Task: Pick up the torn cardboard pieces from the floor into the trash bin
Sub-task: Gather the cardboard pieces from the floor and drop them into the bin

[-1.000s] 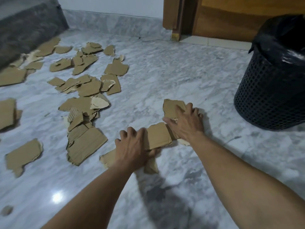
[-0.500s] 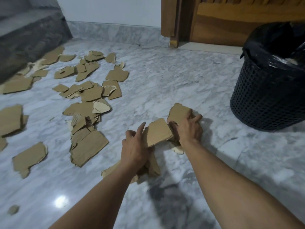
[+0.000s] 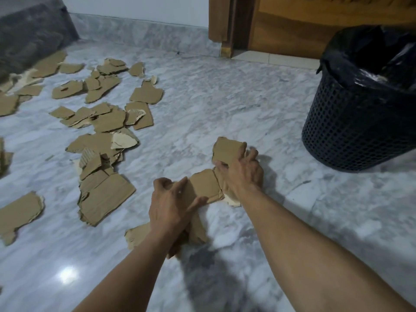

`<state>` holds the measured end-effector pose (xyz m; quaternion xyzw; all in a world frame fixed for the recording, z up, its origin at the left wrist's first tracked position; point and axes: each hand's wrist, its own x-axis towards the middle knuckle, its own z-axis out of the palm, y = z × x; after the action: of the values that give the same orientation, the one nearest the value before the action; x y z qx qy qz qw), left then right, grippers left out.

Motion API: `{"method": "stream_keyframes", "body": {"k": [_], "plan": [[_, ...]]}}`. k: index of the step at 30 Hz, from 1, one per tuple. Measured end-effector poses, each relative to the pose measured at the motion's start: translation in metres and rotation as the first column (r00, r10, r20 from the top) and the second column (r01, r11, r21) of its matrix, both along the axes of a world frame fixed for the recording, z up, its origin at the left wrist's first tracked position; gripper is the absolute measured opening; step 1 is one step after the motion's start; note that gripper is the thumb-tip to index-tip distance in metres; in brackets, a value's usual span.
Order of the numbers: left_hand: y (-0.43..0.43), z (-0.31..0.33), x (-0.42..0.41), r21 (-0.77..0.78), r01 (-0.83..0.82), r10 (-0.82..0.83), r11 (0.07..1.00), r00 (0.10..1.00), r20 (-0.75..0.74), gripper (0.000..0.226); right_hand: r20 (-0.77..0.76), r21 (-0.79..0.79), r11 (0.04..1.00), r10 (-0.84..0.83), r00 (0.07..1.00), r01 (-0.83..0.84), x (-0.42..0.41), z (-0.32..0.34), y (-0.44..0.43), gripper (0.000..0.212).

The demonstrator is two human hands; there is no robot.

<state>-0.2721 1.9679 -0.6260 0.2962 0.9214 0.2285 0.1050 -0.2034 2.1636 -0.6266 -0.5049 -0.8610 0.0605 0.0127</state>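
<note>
Both hands grip a bunch of torn brown cardboard pieces (image 3: 206,185) low over the marble floor. My left hand (image 3: 171,206) clasps the near end of the bunch, with more pieces hanging below it. My right hand (image 3: 242,172) closes on the far end, where one piece (image 3: 227,149) sticks up above the fingers. The black mesh trash bin (image 3: 351,131), lined with a black bag, stands at the right, beyond my right hand. Many more torn pieces (image 3: 105,197) lie scattered over the floor to the left.
A wooden door and its frame (image 3: 281,30) stand at the back, behind the bin. A dark grey step (image 3: 29,34) rises at the far left. A marble skirting (image 3: 144,39) runs along the white wall. Bare marble floor (image 3: 225,97) lies between the scattered pieces and the bin.
Both hands have closed around the cardboard pieces and drawn them together, raising them a little off the floor. The bin looks nearer.
</note>
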Motion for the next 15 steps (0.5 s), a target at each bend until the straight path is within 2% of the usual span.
{"method": "stream_keyframes", "body": {"k": [2,6,12,15], "plan": [[-0.01,-0.003,-0.003,0.01,-0.01,0.01,1.0,1.0,-0.029,0.086,-0.018,-0.055,0.994,-0.1,0.995,0.099,-0.004,-0.001,-0.005,0.114],[-0.019,-0.006,0.001,0.067,0.005,0.001,0.998,0.996,-0.088,0.076,-0.066,-0.061,0.971,-0.236,0.97,0.232,-0.013,0.003,-0.023,0.103],[-0.021,-0.004,0.005,0.13,-0.02,0.027,0.991,0.998,-0.055,0.06,-0.153,-0.001,0.984,-0.175,0.972,0.177,-0.017,0.005,-0.043,0.073],[-0.017,-0.002,0.0,0.14,-0.016,0.022,0.99,0.999,-0.04,0.055,-0.157,0.027,0.992,-0.119,0.98,0.125,-0.015,0.001,-0.047,0.068]]}}
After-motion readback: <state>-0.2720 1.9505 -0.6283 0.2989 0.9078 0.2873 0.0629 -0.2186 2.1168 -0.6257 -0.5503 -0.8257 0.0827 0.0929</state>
